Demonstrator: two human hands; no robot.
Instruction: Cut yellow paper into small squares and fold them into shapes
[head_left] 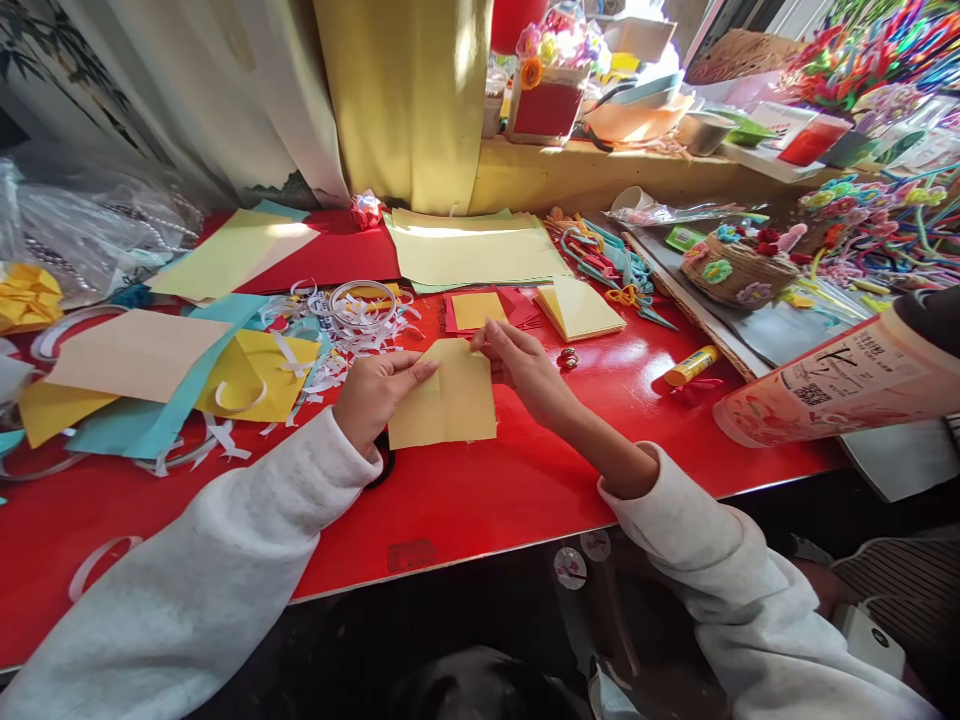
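A creased yellow sheet of paper (454, 405) is held up over the red table between both hands. My left hand (382, 393) pinches its left edge, thumb on the near face. With thumb and fingertips, my right hand (525, 365) grips the sheet's upper right corner. Just behind it lie a small yellow-orange paper square (478, 310) on red paper pieces (521, 310) and a stack of pale yellow squares (589, 308). Two small brownish round items (568, 358) rest near my right hand.
Paper scraps and strips (360, 330) and coloured sheets (142, 355) cover the left side. Scissors (637, 300), a yellow glue stick (691, 366) and a large drink cup (840, 385) are on the right. Larger pale sheets (480, 245) lie at the back. The table's front edge (465, 565) is nearby.
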